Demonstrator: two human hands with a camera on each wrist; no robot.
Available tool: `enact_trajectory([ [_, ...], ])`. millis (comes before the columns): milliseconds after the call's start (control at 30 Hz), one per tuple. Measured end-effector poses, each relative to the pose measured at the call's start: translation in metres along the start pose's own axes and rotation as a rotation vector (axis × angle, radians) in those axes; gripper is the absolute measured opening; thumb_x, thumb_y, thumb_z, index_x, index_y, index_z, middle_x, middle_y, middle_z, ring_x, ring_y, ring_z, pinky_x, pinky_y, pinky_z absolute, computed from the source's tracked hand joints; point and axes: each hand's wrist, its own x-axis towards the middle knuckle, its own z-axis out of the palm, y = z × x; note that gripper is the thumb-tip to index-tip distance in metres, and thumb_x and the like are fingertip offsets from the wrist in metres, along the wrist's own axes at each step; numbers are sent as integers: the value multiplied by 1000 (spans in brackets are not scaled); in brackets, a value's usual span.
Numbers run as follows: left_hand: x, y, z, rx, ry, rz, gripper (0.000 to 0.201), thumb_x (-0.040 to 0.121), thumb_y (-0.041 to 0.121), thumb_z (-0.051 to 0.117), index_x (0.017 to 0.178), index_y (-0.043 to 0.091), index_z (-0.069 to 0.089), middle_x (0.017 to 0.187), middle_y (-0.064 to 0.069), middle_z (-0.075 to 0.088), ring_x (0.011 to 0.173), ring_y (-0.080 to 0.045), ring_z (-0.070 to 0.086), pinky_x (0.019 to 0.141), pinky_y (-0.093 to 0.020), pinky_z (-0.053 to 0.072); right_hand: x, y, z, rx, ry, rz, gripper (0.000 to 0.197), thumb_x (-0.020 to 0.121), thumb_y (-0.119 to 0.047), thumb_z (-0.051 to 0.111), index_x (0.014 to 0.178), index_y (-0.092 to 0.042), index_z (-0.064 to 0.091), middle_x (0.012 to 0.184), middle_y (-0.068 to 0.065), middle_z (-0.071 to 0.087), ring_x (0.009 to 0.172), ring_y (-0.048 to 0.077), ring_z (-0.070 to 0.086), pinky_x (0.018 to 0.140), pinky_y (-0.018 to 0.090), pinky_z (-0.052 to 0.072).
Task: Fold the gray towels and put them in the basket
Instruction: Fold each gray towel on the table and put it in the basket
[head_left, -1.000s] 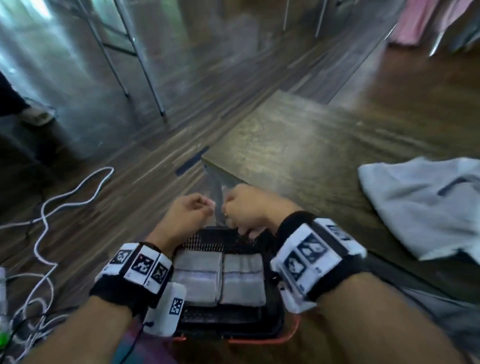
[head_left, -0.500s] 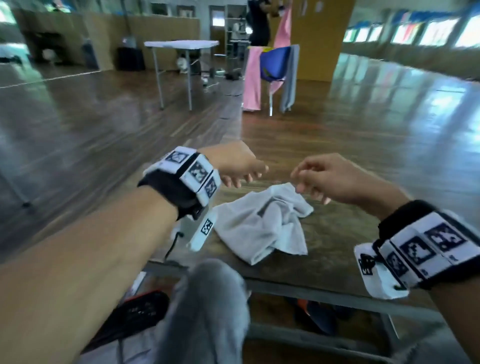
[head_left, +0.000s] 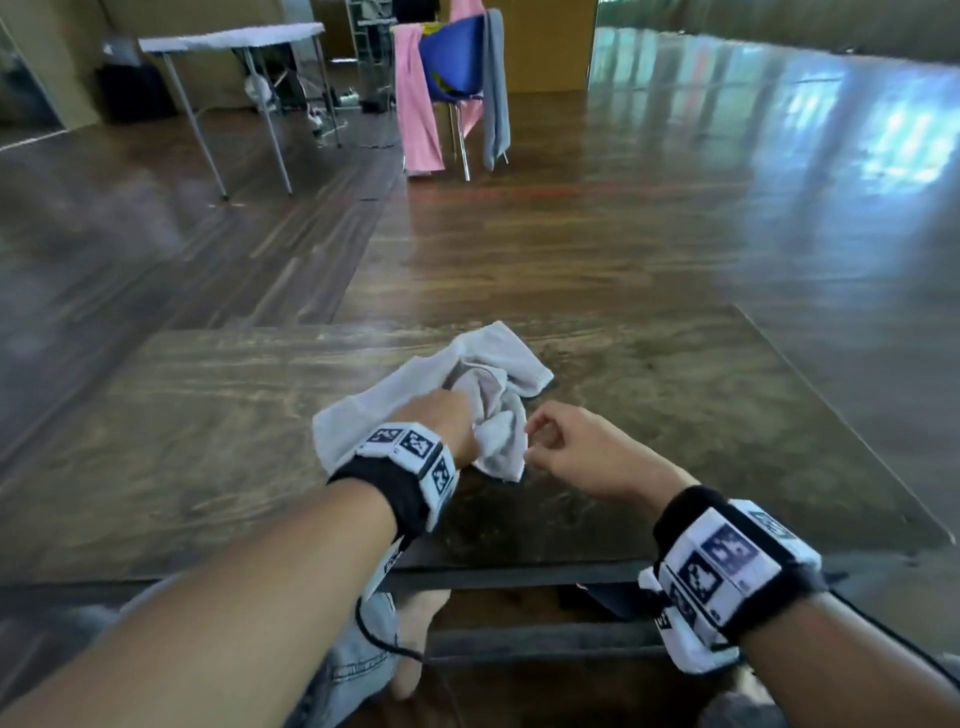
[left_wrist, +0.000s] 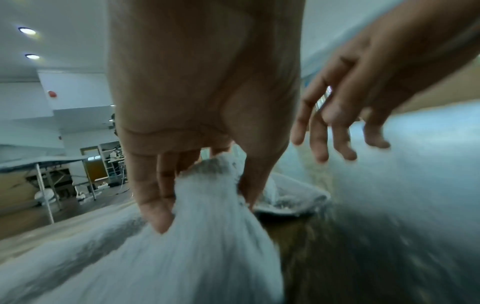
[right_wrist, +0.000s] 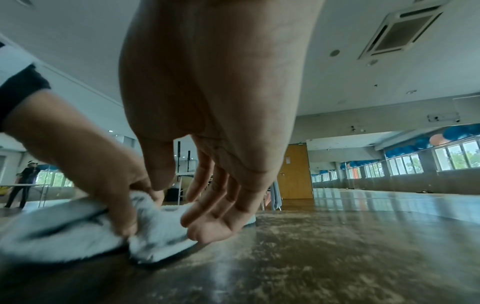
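Note:
A crumpled gray towel (head_left: 488, 364) lies in the middle of the wooden table (head_left: 208, 441). My left hand (head_left: 457, 410) grips a bunch of it near its middle. In the left wrist view the fingers and thumb of that hand (left_wrist: 205, 195) pinch a raised fold of the towel (left_wrist: 182, 257). My right hand (head_left: 535, 441) hovers just right of the towel, fingers relaxed and holding nothing. From the right wrist, its fingertips (right_wrist: 207, 226) are at the towel's (right_wrist: 64, 232) near edge, low over the table. The basket is out of view.
The table's near edge (head_left: 519, 571) runs just above my knee in jeans (head_left: 358, 660). Far back stand a blue chair (head_left: 452, 62) draped with pink and gray cloths and a white folding table (head_left: 234, 39). A person (right_wrist: 26, 183) stands far off.
The view swung from the basket with folded towels on the floor up to the table. My left hand came down and took hold of the crumpled towel; the right hand lowered beside it.

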Motion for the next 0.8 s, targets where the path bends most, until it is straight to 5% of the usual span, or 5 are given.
enact_trajectory([
  [167,23,19,-20,-340,134,348,7,86,9,58,87,14,55,81,-3,59,78,-13,58,70,-29,45,16,6,-11,-114,52,18,83,80,-38,70,144,-31,20,123,8,57,109,34,60,90,47,53],
  [267,25,33,-29,-603,178,480,16,91,21,67,99,15,55,71,3,51,62,-2,49,57,-15,37,21,6,-33,-79,254,44,54,78,-31,64,125,-38,37,105,6,64,93,36,63,75,42,52],
  [400,24,34,-25,-726,58,543,55,77,45,81,119,32,47,97,8,67,84,-3,65,69,-18,52,14,11,-58,47,424,25,14,77,-22,57,89,-27,54,85,-4,68,79,25,66,66,40,55],
  [500,24,31,-27,-763,16,412,50,76,47,80,115,29,53,96,7,70,86,-10,69,78,-33,59,9,13,-61,32,509,11,11,79,-20,59,81,-27,50,77,-3,67,69,21,65,55,35,50],
  [800,37,29,-50,-905,148,385,69,60,65,78,82,0,65,62,5,54,55,-7,46,51,-16,38,2,22,-68,458,452,27,4,95,-26,64,96,-22,64,80,-3,78,65,21,77,56,34,59],
])
